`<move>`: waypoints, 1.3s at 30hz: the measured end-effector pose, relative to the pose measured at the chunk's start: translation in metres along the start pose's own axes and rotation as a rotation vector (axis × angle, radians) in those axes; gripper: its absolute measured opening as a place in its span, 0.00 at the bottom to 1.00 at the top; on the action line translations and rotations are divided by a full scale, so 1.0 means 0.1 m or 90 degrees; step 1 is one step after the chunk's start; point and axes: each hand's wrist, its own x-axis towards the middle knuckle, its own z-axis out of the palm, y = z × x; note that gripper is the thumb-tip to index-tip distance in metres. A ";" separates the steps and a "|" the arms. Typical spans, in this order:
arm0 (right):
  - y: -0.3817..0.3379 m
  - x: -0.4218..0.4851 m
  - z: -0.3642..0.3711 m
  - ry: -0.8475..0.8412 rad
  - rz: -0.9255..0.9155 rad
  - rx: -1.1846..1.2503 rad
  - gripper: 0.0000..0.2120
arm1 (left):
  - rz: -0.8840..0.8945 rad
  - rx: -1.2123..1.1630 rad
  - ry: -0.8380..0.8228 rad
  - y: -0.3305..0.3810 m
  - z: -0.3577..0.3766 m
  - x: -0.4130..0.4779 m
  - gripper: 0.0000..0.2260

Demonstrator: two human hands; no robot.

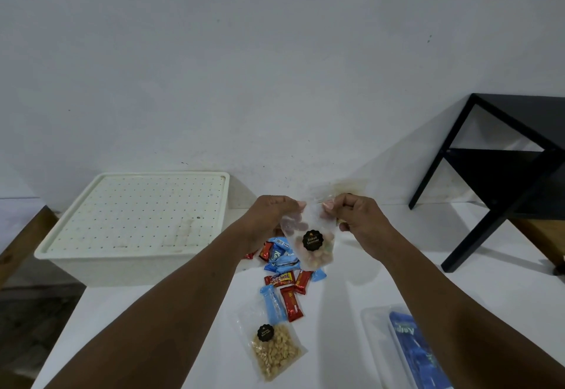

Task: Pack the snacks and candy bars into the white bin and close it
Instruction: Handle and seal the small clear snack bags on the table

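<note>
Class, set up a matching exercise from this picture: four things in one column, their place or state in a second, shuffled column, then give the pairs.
Things:
1. white bin
2. biscuit bag
3. peanut bag
4. candy bars

Places or states:
A. lying nearest the camera
B. held up by both hands
C. lid on
D. piled loose on the table

Pairs: 1-C, 2-B, 3-A, 4-D

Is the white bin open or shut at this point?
Shut. The perforated lid sits flat on the bin, covering it fully; bars still lie on the table.
</note>
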 end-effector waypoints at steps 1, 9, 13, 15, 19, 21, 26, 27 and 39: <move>0.00 0.00 -0.02 -0.013 0.000 -0.020 0.09 | -0.029 -0.024 -0.006 0.01 0.00 0.00 0.12; 0.07 0.01 -0.01 0.021 0.046 -0.058 0.07 | 0.014 0.137 -0.005 -0.06 0.12 -0.01 0.11; 0.13 0.00 0.07 0.048 0.069 0.048 0.11 | 0.104 0.339 0.034 -0.14 0.27 0.05 0.16; 0.18 0.02 0.08 0.068 0.059 0.076 0.11 | 0.127 0.362 0.052 -0.16 0.33 0.07 0.15; 0.21 0.04 0.00 0.045 0.047 0.103 0.12 | 0.126 0.334 0.090 -0.16 0.35 0.12 0.10; 0.20 0.04 -0.06 0.017 0.045 0.096 0.12 | 0.109 0.290 0.081 -0.16 0.35 0.14 0.07; 0.21 0.13 -0.13 0.097 0.039 0.100 0.10 | 0.145 0.234 0.053 -0.14 0.41 0.14 0.05; 0.22 0.15 -0.16 0.127 0.043 0.119 0.10 | 0.159 0.247 0.046 -0.15 0.43 0.15 0.07; 0.47 0.33 -0.69 0.200 0.196 0.254 0.08 | 0.084 0.378 -0.027 -0.61 0.83 0.53 0.15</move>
